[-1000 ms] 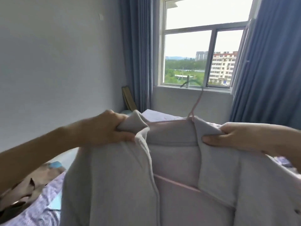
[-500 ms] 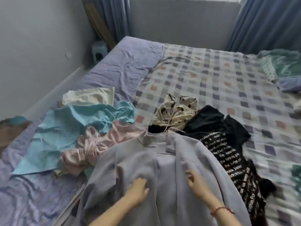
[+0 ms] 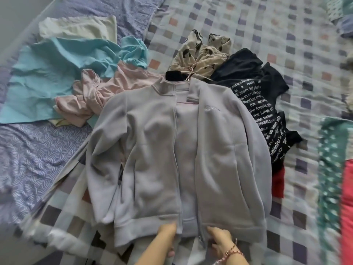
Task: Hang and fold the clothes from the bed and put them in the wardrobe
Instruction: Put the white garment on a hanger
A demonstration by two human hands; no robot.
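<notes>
A pale grey-lilac zip jacket (image 3: 152,150) lies face up on the bed, its front unzipped and slightly parted. A pink hanger (image 3: 188,77) sits inside it, with the hook poking out above the collar. My left hand (image 3: 168,234) grips the bottom hem of the left front panel beside the zip. At the hem of the right front panel my right hand (image 3: 219,239), with a beaded bracelet on the wrist, pinches the fabric next to the zip's lower end.
Loose clothes lie beyond the jacket: a turquoise garment (image 3: 47,73), a pink one (image 3: 91,98), a cream one (image 3: 80,27), a beige patterned one (image 3: 202,52) and a black T-shirt with white lettering (image 3: 267,104). A checked bedspread (image 3: 286,35) covers the bed; a teal blanket (image 3: 332,159) lies at right.
The jacket, held up by its collar before the window a second ago, now lies flat on the bed. Both hands have slid from its chest down to the bottom hem.
</notes>
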